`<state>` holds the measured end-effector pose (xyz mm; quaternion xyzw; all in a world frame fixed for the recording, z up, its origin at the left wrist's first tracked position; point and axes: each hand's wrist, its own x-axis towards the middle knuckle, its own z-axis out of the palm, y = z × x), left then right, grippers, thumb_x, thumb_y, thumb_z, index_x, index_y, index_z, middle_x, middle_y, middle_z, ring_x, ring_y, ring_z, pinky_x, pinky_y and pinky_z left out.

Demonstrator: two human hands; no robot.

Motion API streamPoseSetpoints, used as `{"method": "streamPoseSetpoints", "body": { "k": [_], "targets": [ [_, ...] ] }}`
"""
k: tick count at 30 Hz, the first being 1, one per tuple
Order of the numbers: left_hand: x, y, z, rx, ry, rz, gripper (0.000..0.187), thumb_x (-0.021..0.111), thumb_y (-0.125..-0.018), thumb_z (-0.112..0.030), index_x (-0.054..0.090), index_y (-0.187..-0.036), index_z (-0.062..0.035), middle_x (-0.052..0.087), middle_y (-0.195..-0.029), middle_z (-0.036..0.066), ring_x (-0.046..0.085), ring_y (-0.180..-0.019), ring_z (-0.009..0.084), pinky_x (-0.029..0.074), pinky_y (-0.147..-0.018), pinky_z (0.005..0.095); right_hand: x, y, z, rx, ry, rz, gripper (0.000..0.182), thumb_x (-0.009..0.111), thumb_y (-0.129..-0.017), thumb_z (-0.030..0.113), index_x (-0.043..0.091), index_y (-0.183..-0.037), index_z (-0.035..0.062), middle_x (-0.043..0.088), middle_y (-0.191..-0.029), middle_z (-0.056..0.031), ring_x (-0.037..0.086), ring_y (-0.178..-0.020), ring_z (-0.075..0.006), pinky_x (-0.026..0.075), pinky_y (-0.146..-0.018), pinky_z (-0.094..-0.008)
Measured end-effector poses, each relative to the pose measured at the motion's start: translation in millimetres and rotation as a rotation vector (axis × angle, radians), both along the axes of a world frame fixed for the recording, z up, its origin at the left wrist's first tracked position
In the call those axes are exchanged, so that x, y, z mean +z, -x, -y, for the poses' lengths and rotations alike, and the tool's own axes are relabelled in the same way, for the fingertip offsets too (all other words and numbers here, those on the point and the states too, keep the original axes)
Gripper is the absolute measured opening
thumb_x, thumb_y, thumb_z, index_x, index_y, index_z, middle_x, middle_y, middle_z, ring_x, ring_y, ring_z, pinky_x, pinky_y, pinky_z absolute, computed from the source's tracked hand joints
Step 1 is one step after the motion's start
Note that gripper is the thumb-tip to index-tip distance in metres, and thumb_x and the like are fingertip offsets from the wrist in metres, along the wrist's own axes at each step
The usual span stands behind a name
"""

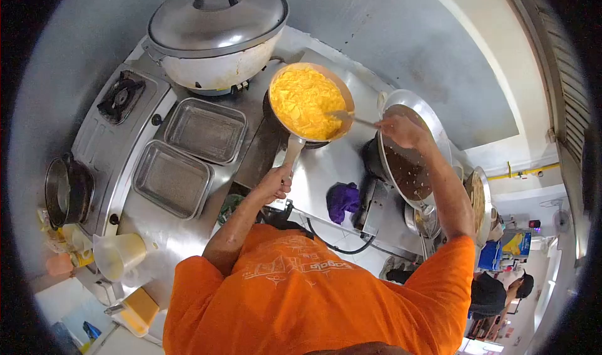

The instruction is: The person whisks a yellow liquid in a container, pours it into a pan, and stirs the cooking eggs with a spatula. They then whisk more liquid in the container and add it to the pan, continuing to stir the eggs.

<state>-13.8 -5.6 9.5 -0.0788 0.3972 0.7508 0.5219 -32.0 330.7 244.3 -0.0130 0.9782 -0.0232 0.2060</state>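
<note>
My left hand [274, 184] is wrapped round the pale handle of a frying pan [344, 90] on a burner. Soft yellow scrambled eggs [307, 101] cover most of the pan's inside. A spatula [357, 119] is gripped in my right hand [402, 132], its blade in the eggs near the pan's right side. Below my right forearm stands a wide metal pan [433, 113] with dark brown contents. A crumpled purple cloth [342, 202] lies on the steel counter between the two pans.
Two rectangular metal trays [172, 178] lie left of the frying pan. Behind them stands a big lidded pot [219, 60]. A gas stove [119, 129], a dark pot [68, 190] and a plastic jug [118, 254] are at left. Another person [492, 292] is at far right.
</note>
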Motion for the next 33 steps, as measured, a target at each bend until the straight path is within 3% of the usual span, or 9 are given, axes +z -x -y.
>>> {"method": "streamPoseSetpoints", "body": {
  "k": [5, 6, 9, 15, 18, 24, 27, 28, 33],
  "targets": [
    [1, 5, 6, -0.006, 0.011, -0.001, 0.034, 0.049, -0.093, -0.040, 0.044, -0.094, -0.0061, 0.032, -0.062, -0.004, 0.027, -0.047, 0.0034, 0.019, -0.035, 0.0178, -11, -27, 11, -0.016, 0.015, 0.082, 0.027, 0.051, -0.093, 0.022, 0.065, -0.113, 0.0104, 0.064, -0.107, -0.0173, 0.061, -0.099, -0.0343, 0.047, -0.088, -0.0391],
    [2, 5, 5, -0.005, 0.004, -0.001, 0.034, 0.049, -0.093, -0.040, 0.044, -0.094, -0.0059, 0.032, -0.062, -0.004, 0.027, -0.047, 0.0034, 0.018, -0.035, 0.0177, -14, -25, 17, 0.049, -0.060, 0.045, 0.027, 0.052, -0.092, 0.020, 0.064, -0.115, 0.0146, 0.064, -0.110, -0.0151, 0.062, -0.099, -0.0352, 0.048, -0.088, -0.0409],
    [5, 5, 8, -0.006, 0.001, -0.018, 0.035, 0.050, -0.093, -0.040, 0.043, -0.094, -0.0055, 0.032, -0.063, -0.004, 0.027, -0.047, 0.0033, 0.018, -0.035, 0.0174, -9, -14, 41, -0.164, -0.343, -0.004, 0.028, 0.053, -0.091, 0.021, 0.063, -0.118, 0.0208, 0.065, -0.109, -0.0111, 0.063, -0.099, -0.0336, 0.050, -0.087, -0.0434],
    [-2, 5, 6, -0.009, -0.011, 0.008, 0.035, 0.049, -0.093, -0.040, 0.043, -0.094, -0.0054, 0.030, -0.062, -0.004, 0.027, -0.047, 0.0034, 0.018, -0.035, 0.0171, -34, 68, 2, -0.153, -0.547, -0.118, 0.028, 0.051, -0.091, 0.027, 0.063, -0.115, 0.0335, 0.065, -0.107, -0.0045, 0.063, -0.102, -0.0284, 0.052, -0.085, -0.0419],
    [-7, 5, 5, -0.010, -0.005, -0.002, 0.036, 0.048, -0.094, -0.041, 0.044, -0.095, -0.0047, 0.034, -0.063, -0.003, 0.028, -0.047, 0.0038, 0.018, -0.035, 0.0176, -31, 116, -12, 0.031, -0.543, -0.176, 0.023, 0.053, -0.090, 0.020, 0.065, -0.109, 0.0254, 0.067, -0.102, -0.0061, 0.066, -0.097, -0.0265, 0.054, -0.079, -0.0398],
    [-4, 3, 7, 0.007, 0.002, -0.003, 0.038, 0.050, -0.094, -0.044, 0.047, -0.095, -0.0060, 0.039, -0.066, -0.002, 0.031, -0.047, 0.0045, 0.022, -0.035, 0.0197, -47, 181, 25, 0.364, -0.613, -0.398, 0.026, 0.051, -0.091, 0.022, 0.064, -0.109, 0.0346, 0.068, -0.092, -0.0024, 0.067, -0.089, -0.0229, 0.053, -0.074, -0.0371],
    [0, 3, 8, 0.005, -0.023, 0.007, 0.038, 0.050, -0.094, -0.044, 0.046, -0.095, -0.0060, 0.038, -0.065, -0.002, 0.031, -0.047, 0.0043, 0.022, -0.036, 0.0186, -47, 181, 60, 0.483, -0.710, -0.300, 0.031, 0.051, -0.090, 0.027, 0.060, -0.118, 0.0364, 0.066, -0.103, -0.0033, 0.067, -0.090, -0.0240, 0.054, -0.076, -0.0386],
    [0, 2, 8, -0.003, -0.003, -0.003, 0.039, 0.049, -0.094, -0.045, 0.046, -0.095, -0.0068, 0.038, -0.065, -0.003, 0.030, -0.047, 0.0037, 0.021, -0.036, 0.0177, -38, 169, 72, 0.507, -0.745, -0.296, 0.031, 0.051, -0.089, 0.026, 0.060, -0.118, 0.0344, 0.066, -0.095, -0.0042, 0.068, -0.083, -0.0246, 0.056, -0.070, -0.0371],
    [6, 4, 8, -0.028, 0.025, -0.008, 0.039, 0.048, -0.095, -0.045, 0.045, -0.096, -0.0063, 0.036, -0.063, -0.003, 0.029, -0.047, 0.0037, 0.019, -0.036, 0.0165, -48, 117, 75, 0.623, -0.629, -0.285, 0.035, 0.050, -0.088, 0.018, 0.060, -0.119, 0.0322, 0.067, -0.091, -0.0009, 0.068, -0.081, -0.0218, 0.056, -0.066, -0.0352]
  ]
}}
